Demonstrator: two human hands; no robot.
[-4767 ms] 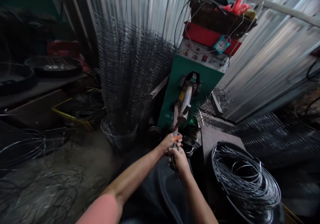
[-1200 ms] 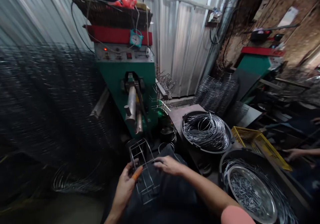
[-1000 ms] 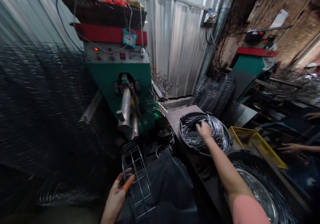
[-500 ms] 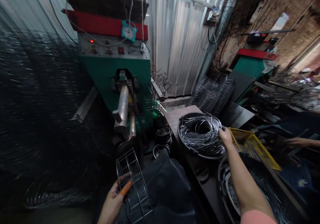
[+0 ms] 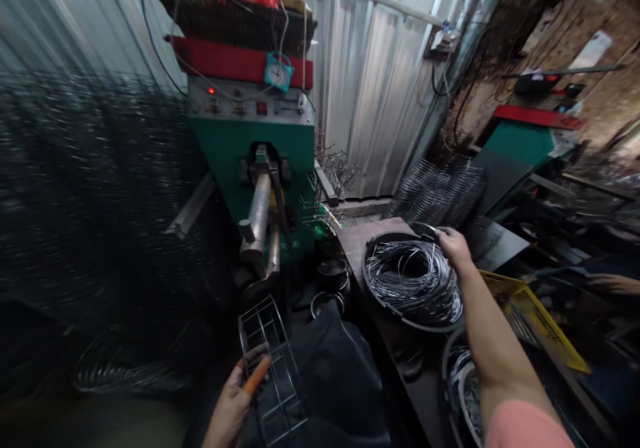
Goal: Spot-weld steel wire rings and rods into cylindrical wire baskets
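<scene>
My left hand (image 5: 243, 383) is closed on a small welded wire rack (image 5: 283, 385), its thumb wrapped in an orange finger cover. The rack tilts over a dark apron or cloth (image 5: 340, 375) across my lap. On the right, my right hand (image 5: 454, 248) pinches a thin curved metal wire (image 5: 424, 228) above the far rim of a round black tub (image 5: 369, 281). Coiled pieces of shiny wire (image 5: 400, 295) fill that tub. Ahead of the rack stands a green machine (image 5: 295, 141) with a metal cylinder arm (image 5: 260, 211) pointing toward me.
Stacked wire frames (image 5: 100, 201) crowd the left side. A second tub (image 5: 453, 395) and a yellow crate (image 5: 550, 325) stand at right. Stacked wire parts (image 5: 435, 188) lean by the metal wall (image 5: 380, 101). At far right, a co-worker's hand (image 5: 615, 283) shows.
My right hand has lifted from the coiled wire in the tub, drawing a wire up and away. My left hand still holds the rack. The view has shifted slightly left.
</scene>
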